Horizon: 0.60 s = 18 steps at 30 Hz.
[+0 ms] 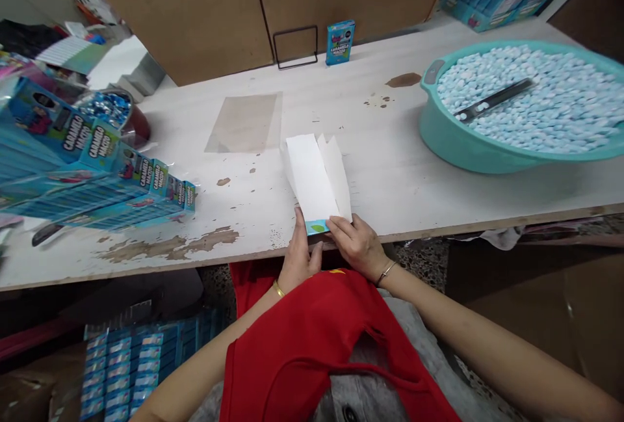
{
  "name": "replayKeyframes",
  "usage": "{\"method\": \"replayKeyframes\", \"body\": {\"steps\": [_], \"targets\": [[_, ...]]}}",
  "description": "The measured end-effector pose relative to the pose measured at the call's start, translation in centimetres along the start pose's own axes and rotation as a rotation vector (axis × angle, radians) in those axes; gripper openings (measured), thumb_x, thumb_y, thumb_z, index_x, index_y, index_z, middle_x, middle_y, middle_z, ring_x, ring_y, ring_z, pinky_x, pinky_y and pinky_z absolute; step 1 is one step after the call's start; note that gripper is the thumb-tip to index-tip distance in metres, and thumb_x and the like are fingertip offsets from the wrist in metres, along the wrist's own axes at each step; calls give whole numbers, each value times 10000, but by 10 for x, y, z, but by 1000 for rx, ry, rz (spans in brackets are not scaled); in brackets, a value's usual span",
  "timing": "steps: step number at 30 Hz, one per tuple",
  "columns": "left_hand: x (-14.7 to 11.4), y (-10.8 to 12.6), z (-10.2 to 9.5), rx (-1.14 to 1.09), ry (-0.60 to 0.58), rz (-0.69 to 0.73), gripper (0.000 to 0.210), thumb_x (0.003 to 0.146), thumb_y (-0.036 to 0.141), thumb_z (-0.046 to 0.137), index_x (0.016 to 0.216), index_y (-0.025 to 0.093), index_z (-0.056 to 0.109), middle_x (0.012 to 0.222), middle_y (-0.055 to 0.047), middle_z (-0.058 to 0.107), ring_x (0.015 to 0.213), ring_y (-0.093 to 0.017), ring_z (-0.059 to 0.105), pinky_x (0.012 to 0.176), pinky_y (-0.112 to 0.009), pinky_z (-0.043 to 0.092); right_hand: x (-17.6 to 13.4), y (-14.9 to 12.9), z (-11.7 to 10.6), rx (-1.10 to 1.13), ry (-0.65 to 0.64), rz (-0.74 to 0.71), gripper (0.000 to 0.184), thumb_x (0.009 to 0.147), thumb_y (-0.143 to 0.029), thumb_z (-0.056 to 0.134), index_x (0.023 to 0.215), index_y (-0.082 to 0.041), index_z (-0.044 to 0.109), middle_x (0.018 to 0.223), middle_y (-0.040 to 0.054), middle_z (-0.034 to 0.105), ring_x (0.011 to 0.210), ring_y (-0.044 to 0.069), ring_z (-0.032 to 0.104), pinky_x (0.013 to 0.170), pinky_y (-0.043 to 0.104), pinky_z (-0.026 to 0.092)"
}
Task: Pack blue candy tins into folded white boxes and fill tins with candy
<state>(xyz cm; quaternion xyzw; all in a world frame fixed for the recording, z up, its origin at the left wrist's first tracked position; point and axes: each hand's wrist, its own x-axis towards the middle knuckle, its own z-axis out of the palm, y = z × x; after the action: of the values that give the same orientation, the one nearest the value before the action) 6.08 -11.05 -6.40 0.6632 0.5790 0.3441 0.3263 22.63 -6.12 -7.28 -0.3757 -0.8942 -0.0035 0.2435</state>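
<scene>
A small carton (314, 178) lies at the table's near edge with its white inside facing up. Its long side flaps stand partly raised, and a blue end with a green leaf print faces me. My left hand (298, 254) holds the near left corner, fingers along the side and thumb at the blue end. On the other side, my right hand (358, 246) presses bent fingers on the blue end and the near right corner. The carton's underside is hidden.
A turquoise tub (458, 149) of pale blue candies with a metal scoop (497, 100) stands right. Stacked blue candy boxes (97, 175) stand left, before a bowl of wrapped sweets (110, 108). A clear sheet (246, 123), wire stand (296, 48) and upright candy box (340, 43) sit behind.
</scene>
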Motion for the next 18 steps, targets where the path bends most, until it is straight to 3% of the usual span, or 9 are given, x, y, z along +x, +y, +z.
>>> {"method": "replayKeyframes", "body": {"steps": [4,6,7,9,11,15,18], "targets": [[14,22,-27,331,51,185,899,883,193,489,1485,146,-177,1565,-227,114,1437,-314,203,1114,-479,335,11,-6,-9,-51,-84,33,184,905,-151,527,753,-162,631,760,65,581,719,203,417,588,316,341],[25,41,-37,520,-47,250,862,884,137,443,1482,139,-178,1505,-249,279,1381,-308,339,1059,-454,402,12,-6,-11,-60,-86,33,180,888,-109,529,738,-162,616,772,65,572,718,202,403,579,312,325],[32,50,-39,614,-169,246,822,885,102,404,1487,133,-154,1408,-240,436,1292,-288,467,992,-427,460,12,-6,-11,-63,-81,34,180,881,-87,519,746,-159,616,781,68,573,712,202,399,574,312,324],[47,66,-37,791,-461,174,744,885,56,350,1497,111,-69,1110,-172,655,1019,-246,650,814,-363,532,9,-5,-8,-62,-71,41,174,868,-55,491,810,-142,631,809,82,580,703,204,401,565,314,339],[63,76,-31,912,-655,78,702,888,67,366,1493,73,9,938,-130,695,864,-239,681,714,-335,527,5,-4,-3,-41,-64,57,199,861,-43,456,912,-118,634,854,103,589,708,211,425,571,322,382],[88,77,-27,853,-766,35,801,844,170,524,1473,28,50,1013,-153,691,936,-258,665,730,-318,497,-2,-5,4,117,73,120,296,875,-59,415,1139,-128,528,1044,137,581,878,238,536,708,366,512],[102,68,-32,685,-829,-36,768,780,168,611,1424,45,212,1017,-131,698,929,-235,659,705,-275,479,-3,-9,7,257,255,161,549,894,-92,452,1397,-217,272,1399,167,378,1231,272,464,865,422,538]]}}
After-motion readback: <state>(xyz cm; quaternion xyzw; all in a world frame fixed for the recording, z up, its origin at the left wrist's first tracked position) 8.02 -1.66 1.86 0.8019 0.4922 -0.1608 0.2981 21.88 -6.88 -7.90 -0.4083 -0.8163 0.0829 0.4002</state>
